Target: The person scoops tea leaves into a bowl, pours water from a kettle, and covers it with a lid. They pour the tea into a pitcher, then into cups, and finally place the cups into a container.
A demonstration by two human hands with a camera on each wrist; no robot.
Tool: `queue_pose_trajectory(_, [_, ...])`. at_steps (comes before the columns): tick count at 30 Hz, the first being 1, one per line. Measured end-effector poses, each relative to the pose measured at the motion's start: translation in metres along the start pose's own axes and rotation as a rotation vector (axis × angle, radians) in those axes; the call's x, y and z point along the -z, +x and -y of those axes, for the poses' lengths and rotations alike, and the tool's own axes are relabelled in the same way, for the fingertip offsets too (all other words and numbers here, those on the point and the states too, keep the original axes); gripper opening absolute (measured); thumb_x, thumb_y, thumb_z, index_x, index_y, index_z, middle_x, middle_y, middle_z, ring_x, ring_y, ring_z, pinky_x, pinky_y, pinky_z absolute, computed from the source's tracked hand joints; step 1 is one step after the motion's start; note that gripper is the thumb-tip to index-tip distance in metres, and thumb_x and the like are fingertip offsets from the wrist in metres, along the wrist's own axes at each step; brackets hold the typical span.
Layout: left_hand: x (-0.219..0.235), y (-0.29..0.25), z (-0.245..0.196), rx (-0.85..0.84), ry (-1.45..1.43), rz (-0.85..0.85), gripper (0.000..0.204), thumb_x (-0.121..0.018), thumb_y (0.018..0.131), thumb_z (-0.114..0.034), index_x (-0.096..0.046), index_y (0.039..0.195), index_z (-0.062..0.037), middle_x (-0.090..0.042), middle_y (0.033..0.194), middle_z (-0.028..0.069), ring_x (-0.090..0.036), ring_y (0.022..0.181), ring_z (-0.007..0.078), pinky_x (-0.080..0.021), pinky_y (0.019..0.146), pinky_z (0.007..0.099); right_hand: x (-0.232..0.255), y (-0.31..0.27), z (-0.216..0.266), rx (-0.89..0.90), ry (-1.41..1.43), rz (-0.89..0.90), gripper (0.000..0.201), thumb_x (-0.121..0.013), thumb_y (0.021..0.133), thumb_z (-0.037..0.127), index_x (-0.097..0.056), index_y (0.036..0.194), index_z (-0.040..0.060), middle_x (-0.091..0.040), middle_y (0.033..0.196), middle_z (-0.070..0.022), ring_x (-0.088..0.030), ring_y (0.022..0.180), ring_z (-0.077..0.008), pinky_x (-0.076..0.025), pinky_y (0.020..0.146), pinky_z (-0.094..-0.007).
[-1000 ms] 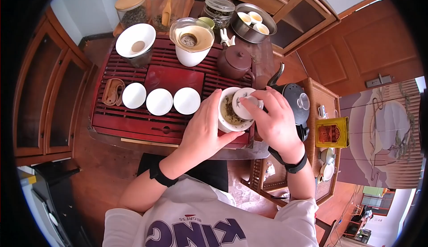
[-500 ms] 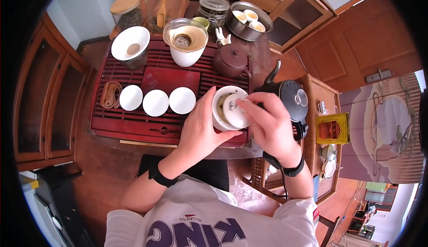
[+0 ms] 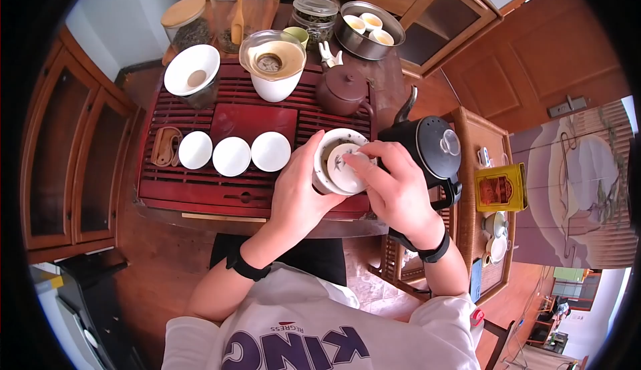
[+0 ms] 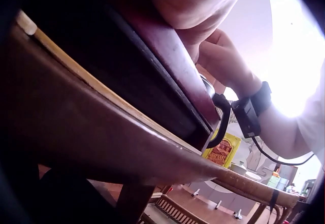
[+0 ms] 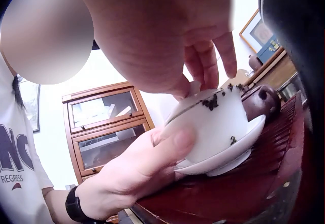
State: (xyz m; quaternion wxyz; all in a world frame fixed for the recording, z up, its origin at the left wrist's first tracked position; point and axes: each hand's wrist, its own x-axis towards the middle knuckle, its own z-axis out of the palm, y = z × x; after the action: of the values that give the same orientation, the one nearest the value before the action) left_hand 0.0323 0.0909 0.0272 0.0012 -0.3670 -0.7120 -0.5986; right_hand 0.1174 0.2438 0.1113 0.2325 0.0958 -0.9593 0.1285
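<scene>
A white gaiwan bowl [image 3: 321,180] is held over the front right of the tea tray by my left hand [image 3: 295,186], its thumb along the near side. In the right wrist view that thumb lies against the bowl's wall, above the white saucer [image 5: 231,162]. My right hand [image 3: 402,186] pinches the knob of the lid [image 3: 343,171], which sits in the bowl's mouth with a gap along its left side. Dark wet tea leaves [image 5: 210,102] cling near the rim. The left wrist view does not show the gaiwan.
Three white cups [image 3: 232,156] stand in a row on the slatted tea tray [image 3: 200,193]. Behind are a white pitcher with a strainer [image 3: 275,88], a brown clay teapot [image 3: 342,91] and tea jars [image 3: 189,33]. A black kettle [image 3: 433,149] stands close beside my right hand.
The lid has moved left across the bowl's mouth and now covers most of the leaves and liquid that showed earlier. Both hands keep their holds; the whole head view has shifted slightly.
</scene>
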Motion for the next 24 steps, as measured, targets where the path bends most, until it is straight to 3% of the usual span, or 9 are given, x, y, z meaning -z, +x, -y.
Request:
queue_pose_trajectory(10, [0.003, -0.002, 0.002, -0.017, -0.014, 0.008, 0.098, -0.091, 0.061, -0.006, -0.041, 0.145, -0.0012, -0.062, 0.124, 0.0201, -0.063, 0.112, 0.0356, -0.053, 0.095, 0.0424, 0.015, -0.003, -0.017, -0.093, -0.13, -0.088, 0.044, -0.065, 0.066, -0.006, -0.071, 0.109, 0.0058, -0.063, 0.103, -0.0118, -0.063, 0.089, -0.0316, -0.055, 0.076, -0.0395])
queue_pose_trajectory(17, [0.005, -0.002, 0.0, -0.035, 0.009, 0.011, 0.097, -0.091, 0.06, -0.006, -0.042, 0.144, -0.0009, -0.062, 0.123, 0.021, -0.064, 0.111, 0.0364, -0.053, 0.094, 0.0431, -0.006, 0.008, 0.0, 0.123, 0.0, -0.004, 0.039, -0.069, 0.068, 0.01, -0.072, 0.107, 0.0065, -0.063, 0.103, -0.0113, -0.064, 0.092, -0.0299, -0.056, 0.078, -0.0397])
queue_pose_trajectory(22, [0.006, -0.002, 0.0, -0.023, 0.005, 0.021, 0.097, -0.091, 0.061, -0.007, -0.041, 0.144, -0.0011, -0.062, 0.122, 0.0212, -0.064, 0.11, 0.0368, -0.054, 0.093, 0.0435, -0.008, 0.008, -0.003, 0.112, -0.011, 0.034, 0.048, -0.071, 0.061, 0.004, -0.071, 0.11, 0.0069, -0.062, 0.108, -0.0117, -0.064, 0.094, -0.0326, -0.057, 0.08, -0.0413])
queue_pose_trajectory(24, [0.007, -0.003, -0.001, 0.073, -0.046, 0.058, 0.093, -0.092, 0.064, -0.007, -0.043, 0.144, 0.0008, -0.06, 0.133, 0.0193, -0.062, 0.12, 0.0291, -0.05, 0.102, 0.0391, -0.006, 0.007, -0.005, 0.114, -0.042, 0.044, 0.049, -0.071, 0.061, 0.004, -0.071, 0.11, 0.0072, -0.062, 0.108, -0.0116, -0.064, 0.095, -0.0326, -0.057, 0.081, -0.0415])
